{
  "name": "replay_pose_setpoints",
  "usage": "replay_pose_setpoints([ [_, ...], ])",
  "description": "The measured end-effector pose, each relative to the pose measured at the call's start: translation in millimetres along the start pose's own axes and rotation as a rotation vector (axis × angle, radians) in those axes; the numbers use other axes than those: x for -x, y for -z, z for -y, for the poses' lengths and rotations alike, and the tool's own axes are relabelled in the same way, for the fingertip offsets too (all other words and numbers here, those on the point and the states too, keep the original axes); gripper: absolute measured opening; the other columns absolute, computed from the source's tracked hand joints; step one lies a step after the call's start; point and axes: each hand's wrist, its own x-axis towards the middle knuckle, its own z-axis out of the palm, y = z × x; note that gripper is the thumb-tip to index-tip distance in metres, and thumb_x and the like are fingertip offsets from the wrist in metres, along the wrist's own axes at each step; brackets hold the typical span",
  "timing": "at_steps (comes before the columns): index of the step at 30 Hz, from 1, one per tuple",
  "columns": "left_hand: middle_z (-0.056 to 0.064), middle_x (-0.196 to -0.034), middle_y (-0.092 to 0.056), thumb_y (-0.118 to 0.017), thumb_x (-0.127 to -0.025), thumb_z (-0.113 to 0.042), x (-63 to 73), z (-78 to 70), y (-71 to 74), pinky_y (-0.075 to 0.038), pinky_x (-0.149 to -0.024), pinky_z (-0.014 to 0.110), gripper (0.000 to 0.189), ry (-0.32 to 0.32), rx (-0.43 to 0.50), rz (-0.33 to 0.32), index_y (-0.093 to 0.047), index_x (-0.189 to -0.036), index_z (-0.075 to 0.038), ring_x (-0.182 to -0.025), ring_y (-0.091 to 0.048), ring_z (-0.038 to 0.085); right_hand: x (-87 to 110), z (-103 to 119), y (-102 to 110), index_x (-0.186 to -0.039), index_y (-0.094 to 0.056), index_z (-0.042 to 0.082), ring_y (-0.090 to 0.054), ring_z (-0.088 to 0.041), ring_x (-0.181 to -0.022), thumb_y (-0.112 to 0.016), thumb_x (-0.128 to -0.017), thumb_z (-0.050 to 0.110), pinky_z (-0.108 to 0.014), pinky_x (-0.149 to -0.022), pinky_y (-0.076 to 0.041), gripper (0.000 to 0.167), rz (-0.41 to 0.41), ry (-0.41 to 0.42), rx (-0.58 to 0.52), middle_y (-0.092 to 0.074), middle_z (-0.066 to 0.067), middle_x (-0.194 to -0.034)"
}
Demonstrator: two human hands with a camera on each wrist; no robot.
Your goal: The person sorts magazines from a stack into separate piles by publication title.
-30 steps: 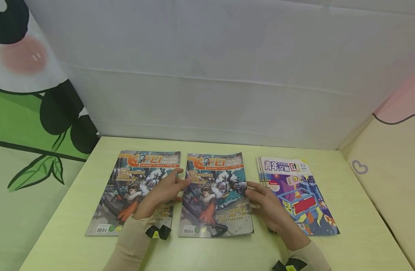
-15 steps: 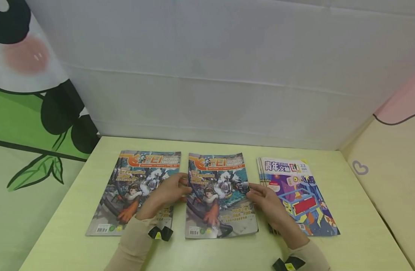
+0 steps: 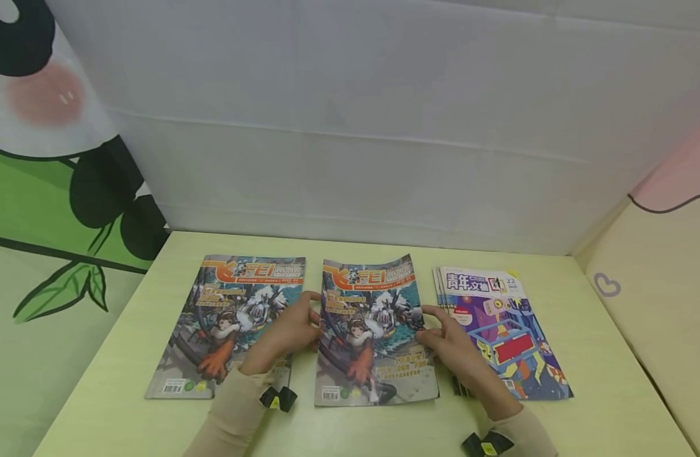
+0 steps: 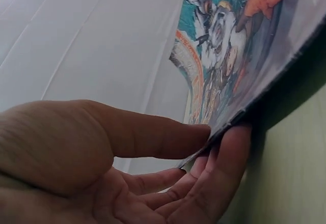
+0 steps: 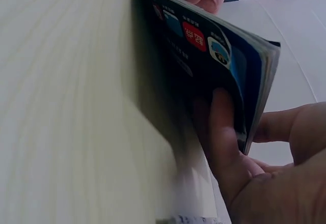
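A magazine (image 3: 378,336) with an orange-titled comic cover is held between both hands at the middle of the table. My left hand (image 3: 295,327) pinches its left edge; in the left wrist view the thumb (image 4: 163,137) lies on the cover and the fingers go beneath. On the opposite edge, my right hand (image 3: 455,349) grips the magazine, with fingers (image 5: 222,117) against the dark back cover in the right wrist view. That view shows the magazine raised off the tabletop on this side, its top right corner curling up.
To the left lies a magazine (image 3: 212,336) with the same cover, partly under my left forearm. A fanned stack of purple magazines (image 3: 515,330) lies to the right. Behind the pale table (image 3: 378,438) rises a white sheet wall (image 3: 350,127).
The middle magazine has shifted slightly to the right and toward me, and its top right corner has lifted. Both hands have moved with it, the left one further right.
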Motion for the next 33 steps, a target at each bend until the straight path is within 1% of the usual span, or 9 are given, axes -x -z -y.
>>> replay_pose_setpoints([
  [4, 0.015, -0.106, -0.056, -0.067, -0.092, 0.022, 1.2, 0.3, -1.3, -0.059, -0.062, 0.037, 0.079, 0.007, -0.004, -0.002, -0.035, -0.163, 0.004, -0.072, -0.061, 0.023, -0.8, 2.7, 0.5, -0.170, -0.034, 0.001, -0.055, -0.014, -0.068, -0.060, -0.111, 0.003, -0.029, -0.062, -0.048, 0.065, 0.011, 0.004, -0.037, -0.070, -0.005, -0.082],
  [6, 0.014, -0.106, -0.055, -0.065, -0.092, 0.022, 0.9, 0.6, -1.1, -0.059, -0.062, 0.037, 0.080, 0.002, 0.011, -0.001, -0.034, -0.163, 0.003, -0.072, -0.060, 0.023, -0.7, 4.4, 0.5, -0.171, -0.032, 0.001, -0.054, -0.013, -0.068, -0.060, -0.111, 0.003, -0.029, -0.063, -0.048, 0.066, 0.018, 0.007, -0.058, -0.068, -0.003, -0.081],
  [9, 0.015, -0.107, -0.055, -0.063, -0.092, 0.023, 1.2, 0.0, 1.5, -0.059, -0.063, 0.037, 0.080, -0.009, 0.026, 0.002, -0.033, -0.163, 0.003, -0.073, -0.059, 0.023, 0.3, 6.1, -0.3, -0.171, -0.033, 0.003, -0.057, -0.014, -0.074, -0.061, -0.111, 0.004, -0.030, -0.065, -0.048, 0.067, 0.011, 0.005, -0.080, -0.074, -0.005, -0.091],
  [13, 0.016, -0.108, -0.056, -0.063, -0.092, 0.022, 2.0, -1.1, 7.4, -0.060, -0.066, 0.038, 0.078, -0.028, 0.001, 0.001, -0.035, -0.162, 0.005, -0.077, -0.060, 0.023, 2.0, 6.7, -3.4, -0.172, -0.035, 0.005, -0.064, -0.016, -0.083, -0.062, -0.111, 0.006, -0.032, -0.068, -0.049, 0.066, -0.022, 0.005, -0.083, -0.081, -0.014, -0.111],
  [18, 0.018, -0.113, -0.058, -0.069, -0.093, 0.016, 4.8, -2.7, 18.2, -0.058, -0.072, 0.037, 0.081, -0.038, -0.039, 0.019, -0.033, -0.165, 0.006, -0.085, -0.062, 0.024, 3.8, 7.5, -11.3, -0.172, -0.037, 0.009, -0.070, -0.017, -0.088, -0.062, -0.112, 0.005, -0.031, -0.071, -0.053, 0.065, -0.050, 0.008, -0.120, -0.081, -0.017, -0.118],
  [21, 0.020, -0.120, -0.062, -0.074, -0.097, 0.006, 8.8, -4.3, 27.6, -0.060, -0.077, 0.038, 0.082, -0.053, -0.082, 0.039, -0.031, -0.167, 0.006, -0.091, -0.066, 0.024, 4.3, 9.0, -18.6, -0.171, -0.039, 0.010, -0.074, -0.018, -0.089, -0.062, -0.111, 0.004, -0.031, -0.073, -0.057, 0.064, -0.059, 0.008, -0.163, -0.080, -0.019, -0.122],
  [24, 0.027, -0.128, -0.061, -0.073, -0.104, -0.001, 13.9, -4.8, 39.6, -0.064, -0.082, 0.044, 0.083, -0.075, -0.073, 0.084, -0.023, -0.169, 0.009, -0.094, -0.072, 0.029, 3.8, 12.0, -27.2, -0.170, -0.042, 0.011, -0.076, -0.019, -0.090, -0.062, -0.111, 0.004, -0.030, -0.073, -0.059, 0.062, -0.062, 0.013, -0.196, -0.080, -0.020, -0.125],
  [27, 0.030, -0.130, -0.058, -0.069, -0.109, -0.006, 18.8, -3.9, 50.9, -0.066, -0.083, 0.050, 0.082, -0.071, -0.044, 0.109, -0.017, -0.172, 0.007, -0.093, -0.074, 0.032, 2.4, 16.6, -36.0, -0.169, -0.042, 0.012, -0.075, -0.018, -0.088, -0.062, -0.111, 0.004, -0.028, -0.071, -0.059, 0.062, -0.049, 0.030, -0.228, -0.081, -0.019, -0.122],
  [33, 0.027, -0.128, -0.060, -0.065, -0.114, -0.015, 25.5, -1.2, 70.2, -0.065, -0.088, 0.051, 0.081, -0.049, -0.063, 0.097, -0.014, -0.173, 0.006, -0.099, -0.071, 0.029, -1.2, 27.0, -52.7, -0.169, -0.041, 0.010, -0.074, -0.015, -0.085, -0.062, -0.111, 0.002, -0.026, -0.066, -0.058, 0.062, -0.018, 0.061, -0.297, -0.082, -0.016, -0.117],
])
